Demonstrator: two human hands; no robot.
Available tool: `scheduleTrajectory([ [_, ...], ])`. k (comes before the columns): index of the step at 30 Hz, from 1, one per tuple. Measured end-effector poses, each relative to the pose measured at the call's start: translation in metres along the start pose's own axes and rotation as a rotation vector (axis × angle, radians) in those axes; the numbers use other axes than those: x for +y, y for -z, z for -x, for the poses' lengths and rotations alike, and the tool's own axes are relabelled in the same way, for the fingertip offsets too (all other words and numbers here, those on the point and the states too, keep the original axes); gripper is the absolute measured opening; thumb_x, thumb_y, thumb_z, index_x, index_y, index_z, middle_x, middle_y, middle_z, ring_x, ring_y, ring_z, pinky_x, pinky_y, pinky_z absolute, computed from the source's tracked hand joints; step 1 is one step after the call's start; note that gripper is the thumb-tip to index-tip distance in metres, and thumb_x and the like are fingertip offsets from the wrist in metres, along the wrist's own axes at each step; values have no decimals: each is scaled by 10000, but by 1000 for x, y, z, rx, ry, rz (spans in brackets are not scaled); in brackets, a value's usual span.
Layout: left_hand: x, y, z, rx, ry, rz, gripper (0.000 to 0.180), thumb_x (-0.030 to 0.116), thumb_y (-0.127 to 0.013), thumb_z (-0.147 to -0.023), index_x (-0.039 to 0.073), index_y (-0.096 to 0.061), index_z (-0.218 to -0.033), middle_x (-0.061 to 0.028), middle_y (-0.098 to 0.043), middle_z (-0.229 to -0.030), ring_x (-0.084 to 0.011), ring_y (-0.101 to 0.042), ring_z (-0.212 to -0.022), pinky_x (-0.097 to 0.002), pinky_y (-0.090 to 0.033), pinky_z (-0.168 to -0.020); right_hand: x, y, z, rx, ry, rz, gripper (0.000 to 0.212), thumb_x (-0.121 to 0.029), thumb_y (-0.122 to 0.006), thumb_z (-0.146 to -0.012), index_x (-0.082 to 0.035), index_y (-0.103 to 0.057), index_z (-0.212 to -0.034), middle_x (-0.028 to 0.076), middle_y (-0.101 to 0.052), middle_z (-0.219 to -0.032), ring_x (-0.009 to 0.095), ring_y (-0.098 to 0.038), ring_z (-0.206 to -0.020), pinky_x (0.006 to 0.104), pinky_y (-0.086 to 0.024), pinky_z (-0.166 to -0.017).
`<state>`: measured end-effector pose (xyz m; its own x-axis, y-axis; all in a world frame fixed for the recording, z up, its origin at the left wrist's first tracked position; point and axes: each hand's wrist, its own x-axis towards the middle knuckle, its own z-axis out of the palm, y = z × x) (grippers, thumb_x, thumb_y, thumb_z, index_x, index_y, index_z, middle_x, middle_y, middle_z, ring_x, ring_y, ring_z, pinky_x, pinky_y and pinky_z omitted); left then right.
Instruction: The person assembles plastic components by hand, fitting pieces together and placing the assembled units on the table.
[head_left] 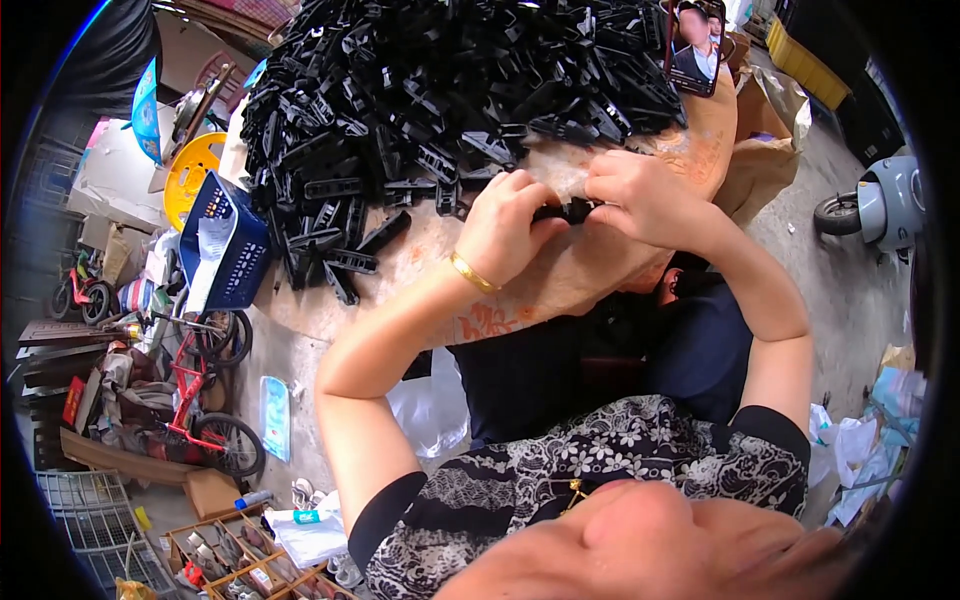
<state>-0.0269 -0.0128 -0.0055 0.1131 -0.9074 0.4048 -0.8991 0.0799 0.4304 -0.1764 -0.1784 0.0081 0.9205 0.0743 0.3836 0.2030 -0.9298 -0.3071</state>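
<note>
My left hand (507, 228) and my right hand (640, 197) meet over the near part of a worn, brownish table top (395, 280). Between them they grip a small black plastic piece (576, 211) by its two ends. Fingers cover much of it, so its exact kind is hard to make out. A gold bangle circles my left wrist. Just beyond my hands rises a large heap of black plastic clip-like pieces (420, 90), long and narrow. Several of them lie loose at the heap's near left edge.
A phone (693, 45) showing a video stands at the heap's right. A blue basket (228, 245) sits against the table's left side, by a yellow round plastic thing (190, 165). A red bicycle (195, 390) is on the left floor, a scooter (885, 205) on the right.
</note>
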Motion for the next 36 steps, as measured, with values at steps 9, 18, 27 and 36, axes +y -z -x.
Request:
scheduleTrajectory([
  [9, -5, 14, -2, -53, 147, 55, 219, 92, -794, -655, -5, -663, -801, -96, -592, -756, -222, -598, -642, -307, -486, -595, 5, 1, -3, -39, 47, -41, 169, -139, -684, -713, -22, -588, -789, 123, -556, -821, 313, -565, -833, 407, -466, -721],
  [18, -4, 26, -14, -314, -5, 187, 151, 148, -749, -693, 56, -668, -782, -73, -608, -792, -278, -554, -879, -368, -465, -794, -10, 16, -7, -285, 33, -196, 191, -183, -663, -725, -3, -602, -746, 151, -582, -780, 338, -576, -775, 431, -464, -689],
  [27, -50, 26, -21, 103, 32, -368, 222, 19, -610, -724, 67, -643, -938, -70, -621, -1048, -266, -539, -1041, -374, -456, -836, 25, -38, -69, 400, 160, 188, 245, -92, -570, -789, -52, -630, -1023, 74, -598, -901, 258, -561, -887, 344, -472, -774],
  [36, -54, 34, -22, 30, 98, -206, 238, 21, -677, -719, 37, -616, -949, -109, -629, -982, -305, -561, -984, -363, -471, -847, 34, -40, -85, 163, 172, 486, 222, -116, -556, -746, -85, -634, -952, 20, -579, -831, 196, -544, -856, 315, -439, -763],
])
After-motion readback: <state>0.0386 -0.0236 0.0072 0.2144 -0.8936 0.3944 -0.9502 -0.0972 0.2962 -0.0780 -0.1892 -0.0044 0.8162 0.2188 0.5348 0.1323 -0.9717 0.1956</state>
